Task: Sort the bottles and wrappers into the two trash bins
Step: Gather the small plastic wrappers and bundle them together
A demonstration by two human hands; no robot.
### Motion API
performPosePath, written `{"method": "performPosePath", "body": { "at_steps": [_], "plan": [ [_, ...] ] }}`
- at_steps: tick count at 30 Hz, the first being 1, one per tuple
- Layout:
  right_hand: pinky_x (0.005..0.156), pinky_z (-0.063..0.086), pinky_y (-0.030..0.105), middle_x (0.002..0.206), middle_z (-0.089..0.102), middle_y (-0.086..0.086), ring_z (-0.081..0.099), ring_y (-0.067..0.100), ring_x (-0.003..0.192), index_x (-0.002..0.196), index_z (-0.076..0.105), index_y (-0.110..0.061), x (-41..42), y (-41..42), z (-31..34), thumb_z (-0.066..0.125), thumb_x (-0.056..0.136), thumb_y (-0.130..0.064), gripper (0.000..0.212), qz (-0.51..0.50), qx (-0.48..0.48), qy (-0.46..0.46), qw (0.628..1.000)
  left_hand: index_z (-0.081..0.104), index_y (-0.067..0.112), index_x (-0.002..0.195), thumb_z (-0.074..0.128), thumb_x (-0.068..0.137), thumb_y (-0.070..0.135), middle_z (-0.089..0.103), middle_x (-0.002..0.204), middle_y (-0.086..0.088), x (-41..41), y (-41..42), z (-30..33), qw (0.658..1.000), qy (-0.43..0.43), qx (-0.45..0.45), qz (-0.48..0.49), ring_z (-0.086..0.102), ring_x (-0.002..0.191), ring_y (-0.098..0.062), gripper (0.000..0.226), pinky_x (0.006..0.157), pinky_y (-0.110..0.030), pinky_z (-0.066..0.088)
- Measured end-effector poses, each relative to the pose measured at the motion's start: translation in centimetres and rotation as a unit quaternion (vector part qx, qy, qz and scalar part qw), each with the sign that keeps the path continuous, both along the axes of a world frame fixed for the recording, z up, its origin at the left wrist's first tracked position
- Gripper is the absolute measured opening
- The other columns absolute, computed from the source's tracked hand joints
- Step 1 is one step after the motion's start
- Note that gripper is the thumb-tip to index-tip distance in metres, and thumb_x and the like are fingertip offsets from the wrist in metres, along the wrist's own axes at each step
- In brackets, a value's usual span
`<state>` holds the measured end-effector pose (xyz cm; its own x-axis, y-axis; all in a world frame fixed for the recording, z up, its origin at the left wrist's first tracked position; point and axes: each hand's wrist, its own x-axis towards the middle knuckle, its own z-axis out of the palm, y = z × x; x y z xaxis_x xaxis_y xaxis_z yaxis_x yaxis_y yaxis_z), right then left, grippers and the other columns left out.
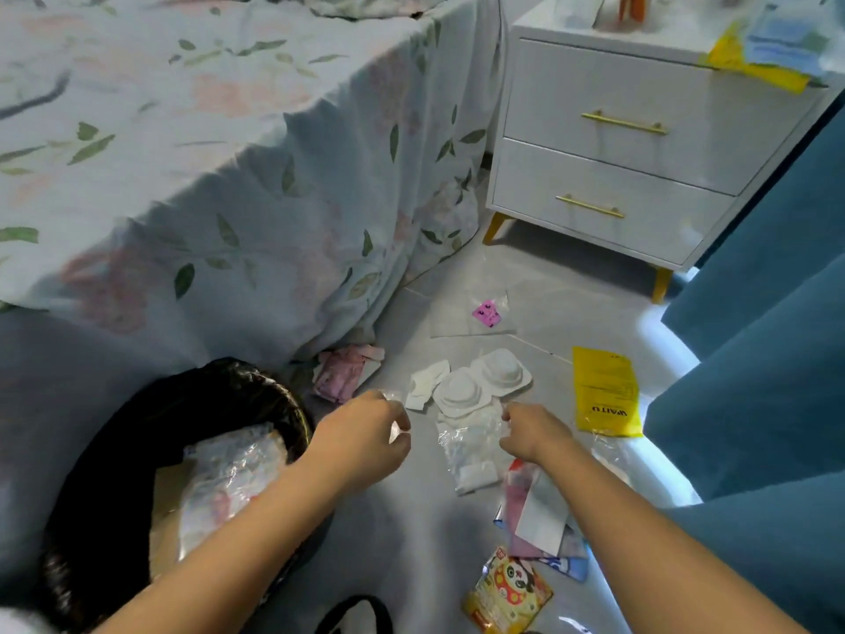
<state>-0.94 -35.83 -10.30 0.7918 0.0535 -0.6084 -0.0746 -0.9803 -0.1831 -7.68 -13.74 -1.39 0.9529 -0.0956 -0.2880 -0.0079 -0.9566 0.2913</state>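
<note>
Soft, cool daylight from the right; wide-angle bend at the edges

A bright strip glows on the floor (pixel 658 322) beneath the blue curtain (pixel 759 286) at right; the left side falls dim, the black bin (pixel 137 414) nearly swallowed in shadow; clear wrappers (pixel 466 439) throw small glints; the nightstand (pixel 640 144) leans with lens distortion; the bedsheet (pixel 183 153) smears softly; detail is slightly blurred throughout.

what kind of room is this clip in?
Most likely a bedroom: a bed with a floral sheet, a white two-drawer nightstand beside it, and teal curtains at the right.
</note>
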Motion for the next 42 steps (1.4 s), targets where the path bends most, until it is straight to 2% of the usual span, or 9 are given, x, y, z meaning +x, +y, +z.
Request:
{"method": "performPosePath", "body": {
  "at_steps": [7,14,17,25,29,32,35,39,42],
  "plan": [
    [0.101,0.040,0.039,0.136,0.044,0.010,0.037,0.031,0.128,0.135,0.038,-0.012,1.7,1.7,-7.6,0.068,0.077,-0.046,0.074,-0.082,0.013,0.004,0.997,0.051,0.031,0.126,0.049,0.090,0.037,0.047,0.129,0.008,0.6,-1.3,-3.9,0.998,0.022,-0.021,0.046,0.054,0.114,-0.018,0.037,0.087,-0.033,0.048],
    [0.103,0.037,0.042,0.140,0.042,0.014,0.039,0.033,0.129,0.139,0.027,-0.006,1.8,2.7,-11.8,0.077,0.065,-0.057,0.103,-0.166,0.023,-0.038,0.985,0.048,0.030,0.131,0.047,0.091,0.036,0.047,0.131,0.006,-0.7,-1.4,-5.9,0.995,0.075,-0.007,0.061,0.051,0.118,-0.018,0.040,0.091,-0.033,0.047],
    [0.100,0.040,0.040,0.133,0.051,0.012,0.045,0.033,0.124,0.135,0.033,-0.008,1.0,2.6,-12.6,0.078,0.063,-0.057,0.098,-0.151,0.025,-0.054,0.987,0.047,0.030,0.131,0.046,0.091,0.035,0.047,0.132,0.005,-1.4,-0.7,-6.2,0.995,0.085,0.005,0.061,0.051,0.119,-0.018,0.041,0.091,-0.032,0.046],
    [0.083,0.050,0.030,0.109,0.071,0.008,0.064,0.026,0.103,0.107,0.071,-0.014,1.5,2.4,-11.2,0.079,0.068,-0.038,0.047,-0.186,0.174,0.032,0.967,0.048,0.030,0.130,0.046,0.091,0.035,0.047,0.132,0.007,-2.1,-1.1,-5.5,0.995,0.089,-0.006,0.048,0.049,0.121,-0.016,0.039,0.094,-0.033,0.046],
    [0.089,0.052,0.035,0.105,0.070,0.010,0.067,0.026,0.096,0.100,0.071,-0.012,2.8,2.1,-8.1,0.081,0.071,-0.032,0.037,-0.196,0.276,0.076,0.938,0.051,0.032,0.126,0.048,0.090,0.036,0.049,0.127,0.009,-2.1,-1.2,-3.4,0.996,0.077,-0.022,0.040,0.055,0.113,-0.015,0.037,0.092,-0.034,0.047],
    [0.070,0.057,0.029,0.092,0.071,0.010,0.068,0.019,0.073,0.094,0.068,-0.009,3.5,1.2,-4.2,0.080,0.074,-0.016,0.025,-0.179,0.324,0.160,0.915,0.057,0.033,0.118,0.052,0.087,0.036,0.055,0.118,0.011,-1.8,-0.7,-0.8,0.995,0.074,-0.042,0.043,0.059,0.104,-0.013,0.032,0.090,-0.032,0.048],
    [0.077,0.058,0.036,0.096,0.073,0.012,0.071,0.026,0.085,0.105,0.066,-0.004,4.0,0.2,1.1,0.082,0.072,-0.018,0.040,-0.133,0.296,0.208,0.923,0.061,0.032,0.113,0.054,0.086,0.034,0.062,0.111,0.013,-1.5,-0.1,3.3,0.996,0.052,-0.054,0.040,0.059,0.099,-0.012,0.028,0.090,-0.032,0.049],
    [0.088,0.055,0.042,0.108,0.070,0.016,0.068,0.030,0.097,0.112,0.063,-0.003,4.2,-1.0,8.3,0.077,0.077,-0.018,0.040,-0.115,0.296,0.165,0.934,0.065,0.025,0.109,0.056,0.088,0.029,0.065,0.098,0.012,-1.4,0.4,10.5,0.996,-0.003,-0.081,0.037,0.057,0.087,-0.009,0.023,0.084,-0.026,0.048],
    [0.067,0.057,0.032,0.094,0.070,0.011,0.068,0.023,0.079,0.108,0.064,-0.005,3.3,-1.0,13.9,0.071,0.081,-0.019,0.031,-0.100,0.321,0.093,0.937,0.064,0.025,0.108,0.057,0.090,0.032,0.059,0.083,0.017,-2.0,0.1,15.9,0.993,-0.046,-0.102,0.029,0.055,0.079,-0.004,0.020,0.074,-0.022,0.044]
  ]
}}
